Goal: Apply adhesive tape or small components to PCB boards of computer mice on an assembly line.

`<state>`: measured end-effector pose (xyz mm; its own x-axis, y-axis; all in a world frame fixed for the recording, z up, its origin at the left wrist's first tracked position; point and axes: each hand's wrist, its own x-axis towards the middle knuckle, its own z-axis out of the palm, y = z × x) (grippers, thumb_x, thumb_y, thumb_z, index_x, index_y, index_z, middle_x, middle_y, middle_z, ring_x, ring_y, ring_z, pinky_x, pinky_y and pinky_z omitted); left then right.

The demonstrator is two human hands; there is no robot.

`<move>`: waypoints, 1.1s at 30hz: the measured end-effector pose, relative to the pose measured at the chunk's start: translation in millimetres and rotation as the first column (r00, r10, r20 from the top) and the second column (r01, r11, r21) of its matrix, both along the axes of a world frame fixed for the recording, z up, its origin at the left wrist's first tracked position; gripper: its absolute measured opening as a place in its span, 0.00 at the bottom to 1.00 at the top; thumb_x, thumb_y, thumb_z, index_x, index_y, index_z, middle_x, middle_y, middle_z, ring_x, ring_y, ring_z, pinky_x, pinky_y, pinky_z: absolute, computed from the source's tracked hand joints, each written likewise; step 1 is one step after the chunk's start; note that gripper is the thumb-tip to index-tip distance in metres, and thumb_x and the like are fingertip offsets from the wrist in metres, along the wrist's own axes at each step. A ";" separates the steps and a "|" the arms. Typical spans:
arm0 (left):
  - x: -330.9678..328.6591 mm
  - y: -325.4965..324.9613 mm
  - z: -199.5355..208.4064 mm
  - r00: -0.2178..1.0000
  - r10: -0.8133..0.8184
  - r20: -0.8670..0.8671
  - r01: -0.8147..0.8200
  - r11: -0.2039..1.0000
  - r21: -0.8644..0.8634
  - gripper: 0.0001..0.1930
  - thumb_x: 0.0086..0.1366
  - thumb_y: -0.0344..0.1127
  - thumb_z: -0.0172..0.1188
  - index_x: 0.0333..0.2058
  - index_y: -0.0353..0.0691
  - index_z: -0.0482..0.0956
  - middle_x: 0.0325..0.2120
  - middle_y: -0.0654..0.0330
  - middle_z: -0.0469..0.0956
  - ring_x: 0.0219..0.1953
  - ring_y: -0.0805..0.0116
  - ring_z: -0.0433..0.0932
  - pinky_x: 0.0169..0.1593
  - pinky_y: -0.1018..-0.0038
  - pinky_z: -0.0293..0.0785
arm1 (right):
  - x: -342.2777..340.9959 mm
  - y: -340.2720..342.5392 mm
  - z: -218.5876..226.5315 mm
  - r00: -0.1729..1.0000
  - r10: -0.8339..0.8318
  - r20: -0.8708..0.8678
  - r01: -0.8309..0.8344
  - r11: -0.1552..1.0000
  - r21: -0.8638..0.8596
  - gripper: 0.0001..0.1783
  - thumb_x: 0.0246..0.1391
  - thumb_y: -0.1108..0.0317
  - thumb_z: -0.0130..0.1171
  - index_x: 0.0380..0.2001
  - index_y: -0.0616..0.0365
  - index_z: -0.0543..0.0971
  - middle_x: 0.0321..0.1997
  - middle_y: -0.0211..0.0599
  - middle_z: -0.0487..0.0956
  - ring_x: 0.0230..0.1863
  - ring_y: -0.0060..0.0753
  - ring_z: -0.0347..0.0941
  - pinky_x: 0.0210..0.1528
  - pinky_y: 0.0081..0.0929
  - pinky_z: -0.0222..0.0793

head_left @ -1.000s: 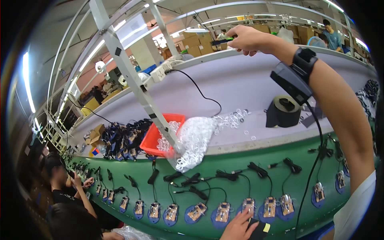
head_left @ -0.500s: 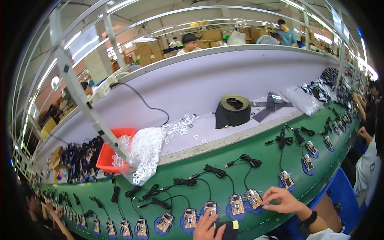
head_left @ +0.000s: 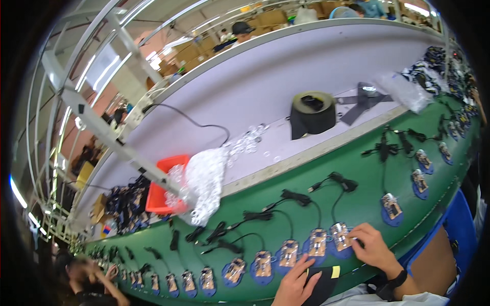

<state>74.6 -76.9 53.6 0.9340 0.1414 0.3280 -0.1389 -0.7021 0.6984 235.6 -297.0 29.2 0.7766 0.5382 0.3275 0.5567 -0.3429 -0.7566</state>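
Note:
My right hand (head_left: pixel 372 247) bends over a circuit board on a blue base (head_left: pixel 340 235), with thumb and fingertips pinched at the board's right edge. Whatever small thing sits in the pinch is hidden. Lower and to the left, my left hand (head_left: pixel 296 286) grips a flat black piece (head_left: pixel 322 286) with a yellow tab at its corner, its thumb lying over it. Just beyond the left fingertips are two more boards on blue bases, one a board with white parts (head_left: pixel 317 242), the other a board (head_left: pixel 289 252) farther left. Black cables run from them to tied bundles.
A green belt (head_left: pixel 245 204) carries several more boards both ways. Behind it stand a red bin (head_left: pixel 155 196), a bag of white rings (head_left: pixel 206 176) and a black roll (head_left: pixel 312 115). A metal post (head_left: pixel 138 164) slants across the left. A blue crate (head_left: pixel 462 224) stands at right; co-workers sit along the belt.
The view has turned, so the scene sits farther right and higher. My right hand stays at the same board, while my left hand is a little lower relative to the boards, still with the black piece.

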 end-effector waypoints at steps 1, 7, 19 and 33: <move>-8.1 1.0 4.5 1.000 0.025 -0.013 -0.025 1.000 0.012 0.14 0.68 0.28 0.67 0.50 0.28 0.83 0.51 0.44 0.84 0.58 0.41 0.81 0.61 0.57 0.78 | 0.5 -0.2 3.2 0.997 -0.043 -0.063 0.043 0.999 -0.010 0.11 0.53 0.81 0.65 0.41 0.64 0.85 0.43 0.48 0.82 0.42 0.48 0.80 0.45 0.39 0.78; -35.0 13.3 35.3 0.970 0.242 -0.013 -0.230 0.905 -0.358 0.11 0.71 0.27 0.61 0.49 0.28 0.84 0.47 0.48 0.86 0.47 0.53 0.87 0.54 0.67 0.80 | -0.7 18.2 36.1 0.823 0.308 -0.478 -0.127 0.919 0.373 0.11 0.62 0.73 0.59 0.45 0.64 0.85 0.41 0.43 0.81 0.42 0.35 0.79 0.43 0.31 0.75; -35.8 15.4 30.6 0.926 0.374 0.046 -0.348 0.896 -0.275 0.10 0.74 0.31 0.61 0.44 0.29 0.86 0.41 0.50 0.87 0.44 0.56 0.86 0.53 0.65 0.80 | -25.0 73.6 43.5 0.835 0.530 0.150 -0.549 0.784 0.290 0.15 0.56 0.70 0.76 0.47 0.56 0.89 0.44 0.33 0.84 0.42 0.35 0.75 0.44 0.34 0.74; -33.6 23.5 24.4 0.937 0.348 0.041 -0.340 0.931 -0.135 0.07 0.71 0.29 0.65 0.38 0.29 0.85 0.31 0.48 0.85 0.33 0.54 0.85 0.43 0.65 0.79 | -40.9 72.6 35.0 0.918 0.384 0.098 -0.391 0.838 0.380 0.15 0.51 0.72 0.78 0.44 0.53 0.91 0.41 0.31 0.82 0.41 0.34 0.75 0.42 0.33 0.73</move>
